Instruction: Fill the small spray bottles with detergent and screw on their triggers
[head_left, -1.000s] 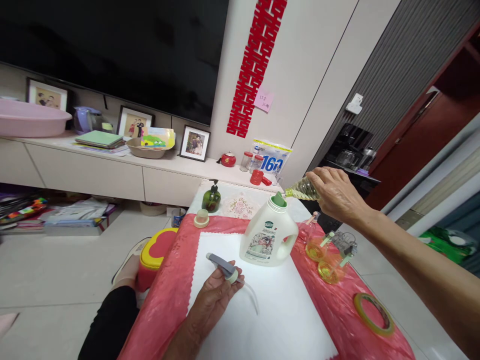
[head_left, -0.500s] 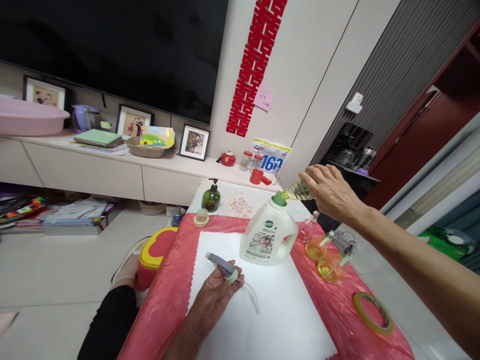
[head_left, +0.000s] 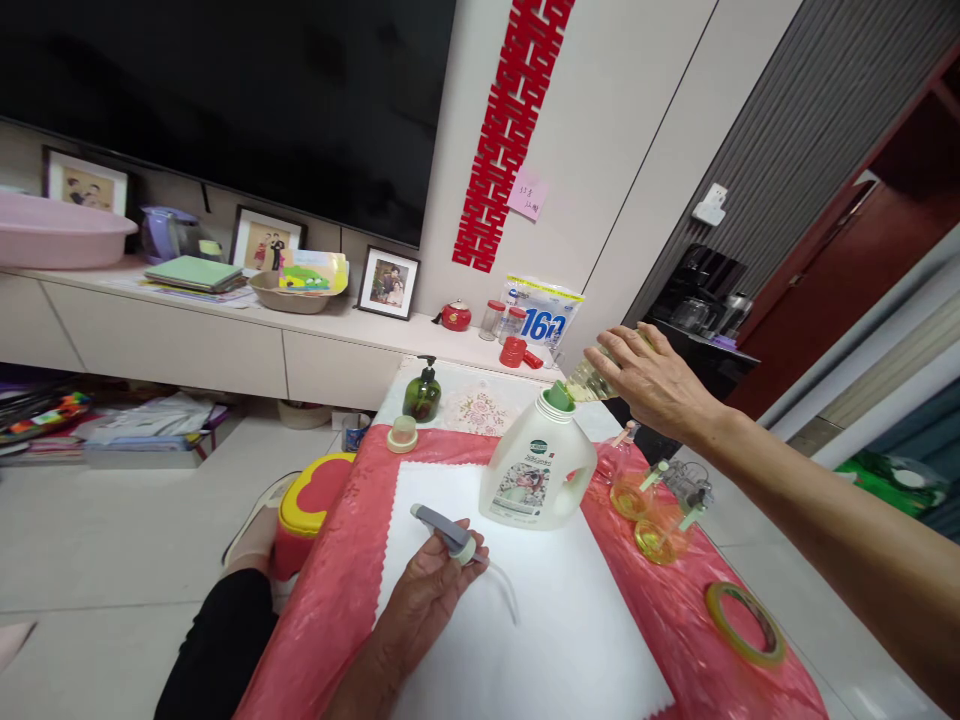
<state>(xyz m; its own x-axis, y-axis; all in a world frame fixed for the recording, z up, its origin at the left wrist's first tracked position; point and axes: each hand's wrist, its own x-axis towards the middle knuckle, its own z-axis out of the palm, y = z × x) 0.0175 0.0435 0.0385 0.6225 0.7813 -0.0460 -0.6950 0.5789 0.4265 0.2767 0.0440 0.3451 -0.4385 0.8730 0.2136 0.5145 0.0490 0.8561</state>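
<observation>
My left hand is closed around a grey spray pump head, whose thin clear tube hangs over the white sheet. My right hand grips a clear bottle, tipped to the left, its mouth at the green spout in the neck of a large detergent jug. The jug stands upright on the white sheet, and its handle faces right. Pale yellowish liquid seems to be in the tipped bottle; my fingers hide much of it.
Right of the jug stand glass vessels with yellow liquid and a tape roll. At the back left are a green pump bottle and a pale cap. A yellow-red stool touches the table's left side.
My right hand has shifted slightly left and up, with the bottle tilted a little further over the jug. My left hand and the spray pump head stay in place.
</observation>
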